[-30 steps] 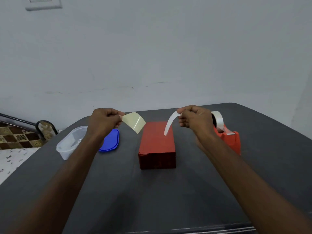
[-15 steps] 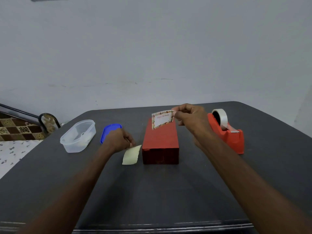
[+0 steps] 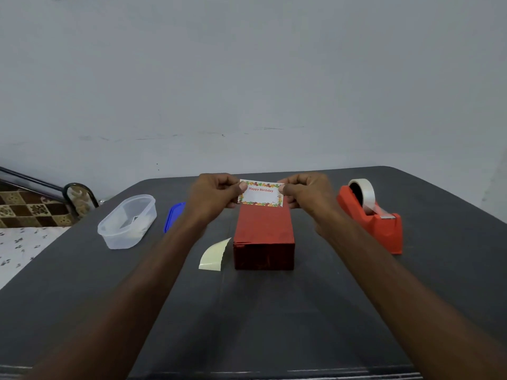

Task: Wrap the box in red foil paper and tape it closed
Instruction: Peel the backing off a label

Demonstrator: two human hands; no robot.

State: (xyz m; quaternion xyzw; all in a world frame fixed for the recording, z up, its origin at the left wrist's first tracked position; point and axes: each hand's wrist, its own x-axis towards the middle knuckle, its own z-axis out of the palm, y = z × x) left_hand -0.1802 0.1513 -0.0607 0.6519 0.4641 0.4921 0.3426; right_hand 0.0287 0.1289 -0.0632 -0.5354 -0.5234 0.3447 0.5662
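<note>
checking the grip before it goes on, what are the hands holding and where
Both hands pinch the Happy Birthday sticker by its short ends: left hand on the left end, right hand on the right.

Both hands point(image 3: 216, 196) point(image 3: 307, 194) pinch card point(image 3: 260, 193) above red box point(image 3: 263, 234).

blue lid point(image 3: 174, 216) mostly hidden by forearm; container point(image 3: 126, 220) contents perhaps paper

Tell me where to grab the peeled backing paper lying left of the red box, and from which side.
Pinch the backing paper at its far corner, which curls up off the table beside the wrapped box. Come from above and the left; the near end lies flat.
</note>
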